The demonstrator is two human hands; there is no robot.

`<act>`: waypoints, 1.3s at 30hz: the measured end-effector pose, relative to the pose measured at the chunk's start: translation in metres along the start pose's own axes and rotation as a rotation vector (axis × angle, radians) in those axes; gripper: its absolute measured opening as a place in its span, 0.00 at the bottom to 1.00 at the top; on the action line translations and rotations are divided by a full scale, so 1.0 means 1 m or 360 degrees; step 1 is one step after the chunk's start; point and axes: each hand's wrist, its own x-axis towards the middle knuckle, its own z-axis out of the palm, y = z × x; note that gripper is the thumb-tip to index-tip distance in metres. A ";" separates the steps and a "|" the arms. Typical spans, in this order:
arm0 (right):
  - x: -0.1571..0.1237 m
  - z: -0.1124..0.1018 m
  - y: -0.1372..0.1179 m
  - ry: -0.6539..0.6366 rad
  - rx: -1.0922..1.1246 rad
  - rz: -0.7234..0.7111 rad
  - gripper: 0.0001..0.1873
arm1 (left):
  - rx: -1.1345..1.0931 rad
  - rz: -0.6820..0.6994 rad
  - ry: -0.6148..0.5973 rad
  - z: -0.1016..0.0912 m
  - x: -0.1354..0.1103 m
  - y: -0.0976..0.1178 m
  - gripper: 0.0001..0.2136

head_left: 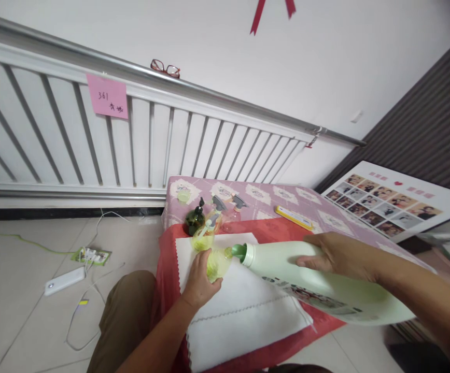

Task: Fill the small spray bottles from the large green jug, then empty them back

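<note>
My left hand is wrapped round a small clear bottle with a yellow-green pattern, tilted over the white cloth. In my right hand is a big pale green detergent bottle, tipped nearly onto its side. Its green spout meets the small bottle's mouth; whether liquid is flowing I cannot make out. Just beyond my left hand stand a yellowish bottle, a dark green pump bottle and two trigger spray bottles with grey heads, one of them a pinkish spray bottle.
Under the white cloth lies a red cloth on a table with a pink patterned cover. A yellow-edged box lies farther back. A white radiator lines the wall. Cables and a power strip are on the floor.
</note>
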 end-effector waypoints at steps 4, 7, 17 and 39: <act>0.000 0.000 0.000 0.0003 0.0002 -0.0007 0.25 | -0.0014 -0.0008 0.0010 0.000 0.000 0.000 0.38; 0.000 0.001 0.002 0.0012 -0.0012 -0.0008 0.25 | -0.0017 -0.0003 0.0024 0.001 0.000 0.000 0.38; 0.001 0.001 0.002 -0.0004 -0.0029 -0.0018 0.25 | -0.0014 0.0025 0.0024 0.002 -0.001 -0.004 0.38; 0.000 0.000 0.003 -0.0001 -0.0007 -0.0010 0.26 | -0.0042 0.0019 0.0033 0.002 -0.001 -0.004 0.38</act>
